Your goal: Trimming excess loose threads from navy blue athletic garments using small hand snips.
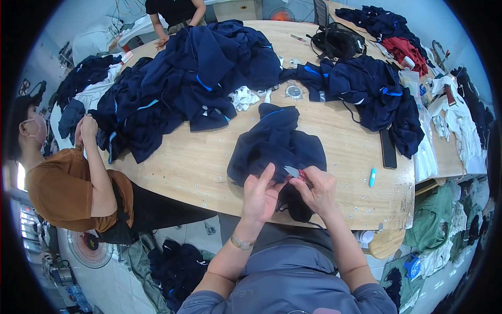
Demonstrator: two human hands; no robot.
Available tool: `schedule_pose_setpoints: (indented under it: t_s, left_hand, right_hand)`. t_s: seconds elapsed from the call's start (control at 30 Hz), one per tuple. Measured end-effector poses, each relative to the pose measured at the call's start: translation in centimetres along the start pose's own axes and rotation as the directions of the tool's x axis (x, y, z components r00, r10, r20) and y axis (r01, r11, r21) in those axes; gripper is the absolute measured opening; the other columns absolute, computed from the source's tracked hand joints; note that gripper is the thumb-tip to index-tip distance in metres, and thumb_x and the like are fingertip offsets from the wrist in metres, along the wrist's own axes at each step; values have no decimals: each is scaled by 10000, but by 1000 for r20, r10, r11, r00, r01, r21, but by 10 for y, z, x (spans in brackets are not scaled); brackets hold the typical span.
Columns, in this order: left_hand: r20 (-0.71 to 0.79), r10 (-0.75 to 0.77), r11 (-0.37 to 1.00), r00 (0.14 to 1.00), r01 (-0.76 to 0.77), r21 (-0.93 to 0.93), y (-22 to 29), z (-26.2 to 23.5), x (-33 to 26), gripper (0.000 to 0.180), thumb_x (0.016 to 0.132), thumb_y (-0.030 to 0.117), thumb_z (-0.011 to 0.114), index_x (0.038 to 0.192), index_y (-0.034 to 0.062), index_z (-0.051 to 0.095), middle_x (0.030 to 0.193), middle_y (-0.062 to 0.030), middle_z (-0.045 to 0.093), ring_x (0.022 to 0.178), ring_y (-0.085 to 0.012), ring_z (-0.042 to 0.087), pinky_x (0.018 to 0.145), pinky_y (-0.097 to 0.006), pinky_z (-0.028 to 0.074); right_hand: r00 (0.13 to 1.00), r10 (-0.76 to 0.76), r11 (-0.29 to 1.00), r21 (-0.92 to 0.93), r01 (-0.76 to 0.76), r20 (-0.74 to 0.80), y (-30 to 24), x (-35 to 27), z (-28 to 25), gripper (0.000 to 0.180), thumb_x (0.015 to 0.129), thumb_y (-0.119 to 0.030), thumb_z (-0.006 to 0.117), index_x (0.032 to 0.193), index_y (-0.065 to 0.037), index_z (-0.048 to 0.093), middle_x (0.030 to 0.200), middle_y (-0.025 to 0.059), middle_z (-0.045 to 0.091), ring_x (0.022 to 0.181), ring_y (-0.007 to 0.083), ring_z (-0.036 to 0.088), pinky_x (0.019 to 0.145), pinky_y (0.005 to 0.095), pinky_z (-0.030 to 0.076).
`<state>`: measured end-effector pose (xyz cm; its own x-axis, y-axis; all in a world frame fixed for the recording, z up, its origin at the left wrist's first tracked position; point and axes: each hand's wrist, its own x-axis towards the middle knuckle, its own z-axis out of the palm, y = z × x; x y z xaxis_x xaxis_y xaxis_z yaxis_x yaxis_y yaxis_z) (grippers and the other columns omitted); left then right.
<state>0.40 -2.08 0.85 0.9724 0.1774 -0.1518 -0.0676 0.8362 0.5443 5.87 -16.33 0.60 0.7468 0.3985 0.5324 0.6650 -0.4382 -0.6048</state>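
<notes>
A dark navy garment (277,138) lies bunched on the table in front of me, its lower part hanging at the near edge. My right hand (318,191) is closed around small red-handled thread snips (292,171), with the pointed metal blades aimed left over the cloth. Close beside the blades is my left hand (260,196), palm partly turned up, thumb raised and apart from the fingers. Its fingertips reach toward the snips at the garment's near side. Whether any thread or cloth lies between them is too small to tell.
A large heap of navy garments (209,57) covers the far left of the table (198,172); another pile (371,89) lies at right. Nearby are a phone (388,149), a turquoise cutter-like tool (372,177) and a black bag (339,39). A co-worker (73,183) stands left, another person (175,13) opposite.
</notes>
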Motion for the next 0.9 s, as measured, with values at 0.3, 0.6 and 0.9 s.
schedule_pose_setpoints:
  t_s: [0.3, 0.6, 0.9]
  left_hand:
    - [-11, 46, 997, 999, -45, 55, 1, 5, -2, 216, 928, 147, 496, 1027, -30, 570, 979, -111, 628, 908, -165, 615, 836, -311, 507]
    - [-4, 73, 995, 997, -72, 66, 1, 7, -2, 175, 909, 85, 516, 1040, -23, 558, 995, -104, 617, 893, -178, 614, 810, -319, 515]
    - [35, 64, 992, 997, -67, 111, 0, 4, -3, 275, 921, 102, 489, 1159, -35, 472, 1103, -138, 575, 1018, -198, 579, 924, -382, 477]
  right_hand:
    - [999, -28, 1000, -1, 27, -37, 2, 1, 1, 343, 745, -333, 701, 650, -59, 517, 576, 77, 488, 452, 240, 483, 439, 324, 359]
    - [999, -23, 999, -24, 22, -38, 2, 2, 0, 327, 745, -314, 705, 649, -56, 530, 574, 84, 493, 458, 246, 487, 445, 325, 363]
    - [996, 65, 997, 55, -62, -60, 3, 6, -1, 331, 769, -314, 683, 653, -47, 526, 559, 96, 475, 461, 257, 497, 437, 324, 366]
